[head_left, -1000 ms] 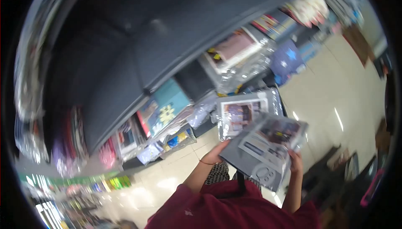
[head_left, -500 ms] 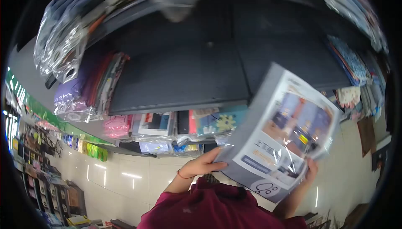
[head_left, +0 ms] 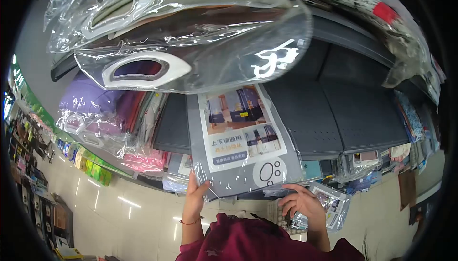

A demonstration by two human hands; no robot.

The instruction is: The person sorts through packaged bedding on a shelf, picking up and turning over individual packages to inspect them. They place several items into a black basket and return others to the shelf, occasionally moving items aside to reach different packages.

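Note:
A grey plastic-wrapped curtain pack (head_left: 229,180) with a printed picture label stands nearly upright against the dark shelf. My left hand (head_left: 193,199) grips its lower left edge, thumb on the front and fingers behind. By its lower right corner, my right hand (head_left: 305,203) is open with the fingers apart, a fingertip right at the bottom edge. A clear plastic bag with a white handle hole (head_left: 148,72) overhangs the pack's top and hides it. Behind my right hand, a similar pack (head_left: 334,206) shows lower down.
Purple folded goods in plastic (head_left: 90,96) sit left on the dark metal shelf (head_left: 310,129). Patterned packs (head_left: 410,113) stand at its right end. Pink packs (head_left: 145,160) lie on the level below. Tiled floor (head_left: 109,208) and another stocked shelf (head_left: 36,203) are at left.
The curtain pack has swung from a tilt at right to nearly upright, farther left against the shelf. My right hand has let go of its edge. The overhanging bags now look much nearer.

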